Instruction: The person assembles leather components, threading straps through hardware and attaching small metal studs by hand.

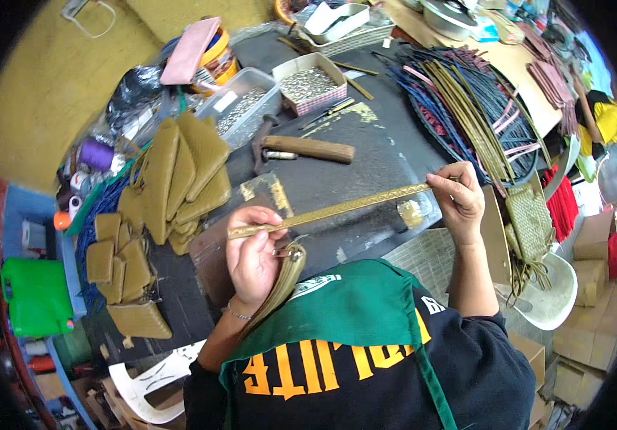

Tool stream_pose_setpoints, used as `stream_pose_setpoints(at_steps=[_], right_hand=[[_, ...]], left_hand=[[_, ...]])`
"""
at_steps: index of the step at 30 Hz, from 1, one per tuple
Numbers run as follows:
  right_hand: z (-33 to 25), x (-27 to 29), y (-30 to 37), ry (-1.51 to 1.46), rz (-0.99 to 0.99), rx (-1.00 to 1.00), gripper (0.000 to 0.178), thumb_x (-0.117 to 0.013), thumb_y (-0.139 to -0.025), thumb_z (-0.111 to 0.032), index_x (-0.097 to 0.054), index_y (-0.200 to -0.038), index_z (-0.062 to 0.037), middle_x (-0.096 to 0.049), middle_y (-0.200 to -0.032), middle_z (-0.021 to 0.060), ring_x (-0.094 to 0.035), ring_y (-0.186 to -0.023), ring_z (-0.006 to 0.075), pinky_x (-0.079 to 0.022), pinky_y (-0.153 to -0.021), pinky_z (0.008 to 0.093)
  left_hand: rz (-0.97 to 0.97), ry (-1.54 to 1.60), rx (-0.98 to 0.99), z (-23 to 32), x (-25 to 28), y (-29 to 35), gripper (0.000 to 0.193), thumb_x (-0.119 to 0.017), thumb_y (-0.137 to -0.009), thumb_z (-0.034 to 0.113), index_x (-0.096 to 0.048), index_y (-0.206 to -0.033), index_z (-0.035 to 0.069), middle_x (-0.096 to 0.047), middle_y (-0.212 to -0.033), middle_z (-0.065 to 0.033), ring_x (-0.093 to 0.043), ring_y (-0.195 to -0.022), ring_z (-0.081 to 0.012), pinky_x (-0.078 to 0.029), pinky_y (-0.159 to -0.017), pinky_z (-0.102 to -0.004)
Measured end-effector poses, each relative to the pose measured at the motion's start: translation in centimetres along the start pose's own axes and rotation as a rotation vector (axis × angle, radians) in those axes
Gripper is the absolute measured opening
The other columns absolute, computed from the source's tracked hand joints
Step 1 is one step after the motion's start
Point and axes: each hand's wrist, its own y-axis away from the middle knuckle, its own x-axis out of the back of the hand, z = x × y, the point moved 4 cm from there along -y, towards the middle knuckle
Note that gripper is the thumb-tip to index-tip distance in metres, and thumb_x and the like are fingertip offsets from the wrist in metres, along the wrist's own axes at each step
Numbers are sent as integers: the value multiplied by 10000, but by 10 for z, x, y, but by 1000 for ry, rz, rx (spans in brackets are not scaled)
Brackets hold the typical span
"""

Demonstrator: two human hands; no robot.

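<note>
A long olive-gold woven strap is stretched between my hands above the dark worktable, sloping up to the right. My left hand pinches its left end between thumb and fingers. The other end is gripped by my right hand, thumb against fingers. Against my left palm and forearm hangs a folded bundle of olive strips with a small metal fitting at its top; whether the fingers hold it is hidden. Beyond the strap lies a hammer with a wooden handle, beside a short metal tool.
Stacked olive woven pieces lie at the left. Behind the hammer stand a clear plastic box and a cardboard box of small metal parts. A round tray of coloured strips sits right. A person in yellow is far right.
</note>
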Motion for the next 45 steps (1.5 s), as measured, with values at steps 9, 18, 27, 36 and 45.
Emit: stream_pose_setpoints(at_steps=[9,18,27,36,45], right_hand=[[-7,8,3,174,150,126,311,-668,-541,41,-642,-805,-121,-537,-761,19,-490,-712,183,-391,-632,282],[-8,3,0,255,177,151,289,-638,-563,72,-615,-801,-92,-543,-756,47,-503,-731,206,-407,-659,308],[47,2,18,-700,30,-642,230,-647,-641,50,-559,-843,-13,-560,-792,44,-539,-748,128,-439,-681,237],[54,-13,19,-1367,432,-703,115,-630,-706,-14,-543,-777,-36,-548,-666,24,-501,-555,93,-403,-509,208],[54,-13,7,-955,590,-781,230,-663,-698,-45,-469,-820,-43,-565,-659,28,-520,-529,80,-411,-487,180]], left_hand=[[-26,-23,-40,0,-5,1,151,-363,-772,-23,-403,-913,15,-482,-904,-124,-451,-796,-129,-370,-725,-240],[-17,-49,-88,3,-3,2,125,-375,-743,-25,-387,-855,28,-456,-916,-138,-452,-838,-176,-387,-765,-297],[163,72,-25,-4,27,-2,122,-420,-794,35,-436,-913,59,-501,-944,-117,-483,-822,-159,-411,-735,-285],[210,26,405,-31,40,1,157,-465,-863,183,-499,-876,30,-558,-809,-93,-535,-680,-117,-452,-586,-205],[202,87,444,-38,43,3,109,-453,-859,154,-485,-872,51,-563,-768,-100,-544,-665,-128,-461,-590,-215]])
